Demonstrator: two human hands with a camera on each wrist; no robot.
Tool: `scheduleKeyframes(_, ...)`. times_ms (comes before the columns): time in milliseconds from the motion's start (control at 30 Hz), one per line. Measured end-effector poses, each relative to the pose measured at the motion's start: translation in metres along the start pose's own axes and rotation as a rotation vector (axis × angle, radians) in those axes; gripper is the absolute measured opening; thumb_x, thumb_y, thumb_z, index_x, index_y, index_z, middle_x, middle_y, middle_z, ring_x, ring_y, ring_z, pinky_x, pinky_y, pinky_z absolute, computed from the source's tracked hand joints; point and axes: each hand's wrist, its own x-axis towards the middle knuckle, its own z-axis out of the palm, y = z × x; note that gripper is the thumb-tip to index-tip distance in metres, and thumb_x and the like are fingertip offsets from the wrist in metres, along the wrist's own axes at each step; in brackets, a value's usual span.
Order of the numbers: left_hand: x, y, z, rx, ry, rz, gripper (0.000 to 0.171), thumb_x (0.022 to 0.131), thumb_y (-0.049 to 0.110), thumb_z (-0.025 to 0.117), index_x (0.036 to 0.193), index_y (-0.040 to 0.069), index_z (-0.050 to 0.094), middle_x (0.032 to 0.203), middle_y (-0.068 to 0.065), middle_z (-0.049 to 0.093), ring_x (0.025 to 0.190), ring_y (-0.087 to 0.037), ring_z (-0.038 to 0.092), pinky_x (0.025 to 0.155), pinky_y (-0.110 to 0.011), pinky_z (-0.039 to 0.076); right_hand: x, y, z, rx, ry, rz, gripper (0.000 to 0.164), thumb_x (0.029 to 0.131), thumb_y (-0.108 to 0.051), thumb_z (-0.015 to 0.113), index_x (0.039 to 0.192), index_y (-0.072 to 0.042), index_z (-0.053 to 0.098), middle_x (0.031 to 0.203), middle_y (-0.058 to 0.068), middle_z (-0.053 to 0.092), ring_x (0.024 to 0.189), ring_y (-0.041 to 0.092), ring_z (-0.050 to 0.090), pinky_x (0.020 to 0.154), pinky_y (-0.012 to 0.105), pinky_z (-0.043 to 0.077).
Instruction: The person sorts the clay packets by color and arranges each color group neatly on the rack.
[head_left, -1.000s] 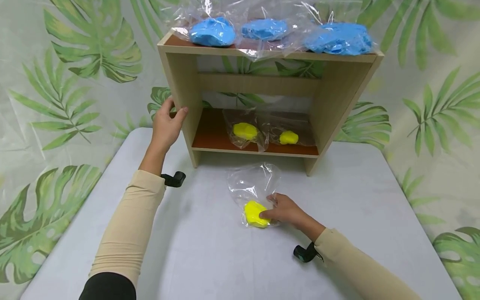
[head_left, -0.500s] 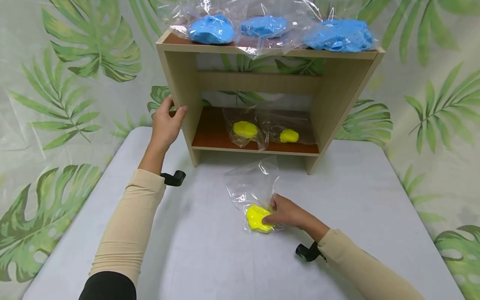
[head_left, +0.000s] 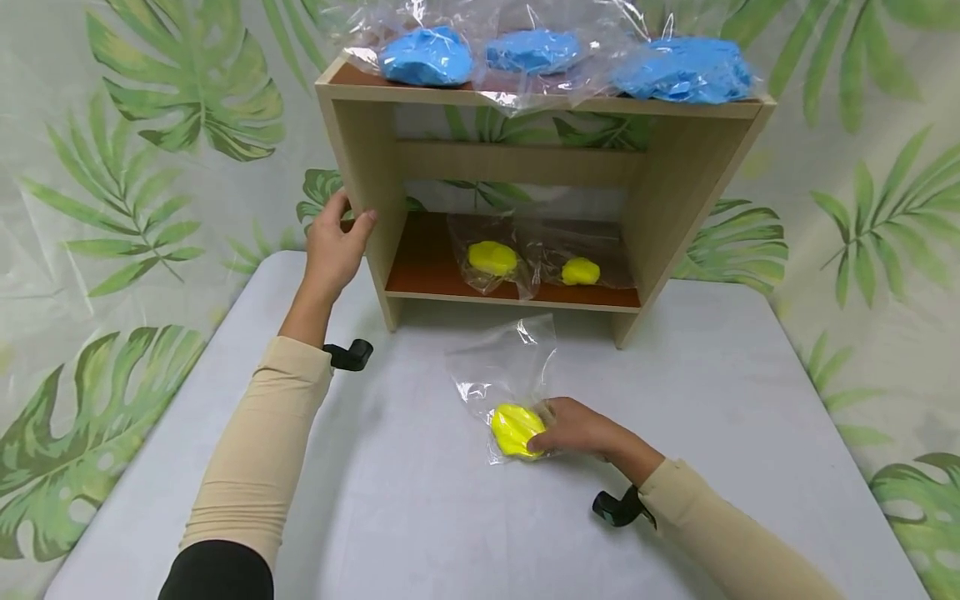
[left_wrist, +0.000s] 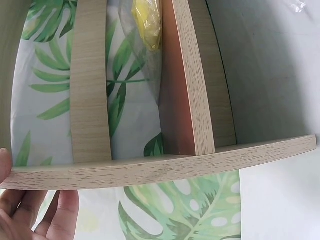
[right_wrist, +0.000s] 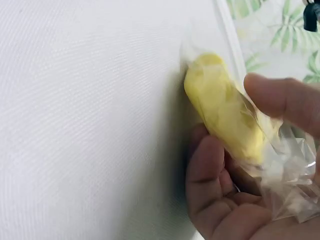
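My right hand [head_left: 585, 432] holds a clear plastic bag [head_left: 498, 360] by its lower right side, with a bright yellow clay-like lump [head_left: 517, 430] inside. Thumb and curled fingers lie on either side of the lump [right_wrist: 222, 105] in the right wrist view, close over the white tabletop. The bag's upper part spreads towards the shelf. My left hand [head_left: 335, 250] grips the left side panel of a small wooden shelf [head_left: 358, 158]. In the left wrist view, the thumb is on one side of the panel [left_wrist: 125, 172] and the fingers [left_wrist: 62, 210] on the other.
Two bagged yellow lumps, a left one [head_left: 492, 258] and a right one [head_left: 581, 271], lie on the lower board. Bags with blue lumps [head_left: 427, 57] line the shelf's top. A white cloth-covered table [head_left: 420, 517] supports everything, before a leaf-patterned curtain [head_left: 150, 225].
The right hand has shifted slightly right and down with the bagged yellow lump, and its grip on it has adjusted. The left hand stays on the shelf's side panel.
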Motion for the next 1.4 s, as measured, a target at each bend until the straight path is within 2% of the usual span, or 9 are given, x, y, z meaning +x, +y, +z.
scheduleKeyframes(67, 0.000, 0.001, 0.000, -0.006, 0.002, 0.007, 0.049, 0.100, 0.033, 0.053, 0.147, 0.022, 0.046, 0.150, -0.008, 0.051, 0.130, -0.028, 0.059, 0.104, -0.047, 0.052, 0.001, 0.001, 0.000, 0.020, 0.000, 0.008, 0.051, 0.074, -0.018, 0.080, 0.118, 0.000, 0.062, 0.102, 0.009, 0.063, 0.090, 0.020, 0.055, 0.075, 0.029, 0.050)
scheduleKeyframes(133, 0.000, 0.001, 0.000, -0.010, 0.003, 0.014, 0.049, 0.100, 0.032, 0.053, 0.147, 0.022, 0.046, 0.150, -0.008, 0.051, 0.130, -0.028, 0.059, 0.104, -0.047, 0.052, 0.003, 0.002, -0.001, 0.042, -0.003, 0.003, 0.049, 0.075, -0.018, 0.080, 0.118, 0.000, 0.063, 0.099, 0.008, 0.062, 0.089, 0.020, 0.055, 0.073, 0.027, 0.048)
scheduleKeyframes(367, -0.001, 0.002, 0.000, -0.001, -0.005, 0.001, 0.049, 0.100, 0.034, 0.053, 0.147, 0.023, 0.045, 0.150, -0.007, 0.050, 0.130, -0.027, 0.059, 0.104, -0.046, 0.052, 0.005, 0.006, -0.002, 0.087, -0.020, -0.029, 0.061, 0.078, -0.017, 0.078, 0.132, -0.002, 0.057, 0.111, 0.009, 0.062, 0.096, 0.020, 0.055, 0.085, 0.032, 0.050)
scheduleKeyframes(567, -0.001, 0.002, 0.000, 0.001, -0.003, -0.016, 0.050, 0.100, 0.033, 0.053, 0.147, 0.023, 0.045, 0.149, -0.007, 0.051, 0.130, -0.026, 0.059, 0.103, -0.046, 0.052, 0.005, 0.008, -0.005, 0.095, -0.012, -0.038, 0.066, 0.079, -0.019, 0.078, 0.139, -0.003, 0.053, 0.117, 0.011, 0.060, 0.099, 0.021, 0.054, 0.089, 0.036, 0.049)
scheduleKeyframes(733, -0.001, 0.002, 0.000, -0.003, 0.003, -0.014, 0.049, 0.100, 0.034, 0.053, 0.147, 0.023, 0.046, 0.150, -0.007, 0.051, 0.130, -0.027, 0.059, 0.104, -0.047, 0.052, 0.004, 0.009, -0.008, 0.105, -0.012, -0.066, 0.068, 0.081, -0.019, 0.078, 0.142, -0.003, 0.051, 0.121, 0.012, 0.059, 0.100, 0.021, 0.055, 0.089, 0.035, 0.052)
scheduleKeyframes(967, -0.002, 0.004, -0.001, 0.019, -0.013, -0.021, 0.050, 0.100, 0.036, 0.053, 0.148, 0.024, 0.044, 0.151, -0.007, 0.049, 0.131, -0.026, 0.058, 0.105, -0.047, 0.052, -0.004, 0.002, -0.021, 0.098, -0.001, -0.158, 0.060, 0.083, -0.021, 0.077, 0.137, -0.005, 0.056, 0.122, 0.012, 0.061, 0.106, 0.023, 0.054, 0.098, 0.043, 0.048)
scheduleKeyframes(1133, -0.002, 0.003, -0.001, 0.017, -0.012, -0.008, 0.050, 0.100, 0.035, 0.053, 0.148, 0.022, 0.044, 0.150, -0.008, 0.050, 0.131, -0.027, 0.058, 0.105, -0.046, 0.051, -0.012, -0.006, -0.031, 0.093, 0.037, -0.208, 0.055, 0.084, -0.021, 0.076, 0.134, -0.006, 0.057, 0.118, 0.011, 0.062, 0.104, 0.023, 0.054, 0.094, 0.038, 0.048)
scheduleKeyframes(1400, 0.000, -0.001, 0.001, -0.011, -0.003, 0.008, 0.047, 0.100, 0.032, 0.054, 0.145, 0.020, 0.047, 0.147, -0.008, 0.052, 0.130, -0.028, 0.059, 0.105, -0.047, 0.051, -0.030, -0.022, -0.049, 0.122, 0.109, -0.314, 0.054, 0.086, -0.019, 0.076, 0.132, -0.001, 0.056, 0.116, 0.017, 0.062, 0.096, 0.021, 0.059, 0.081, 0.026, 0.056)
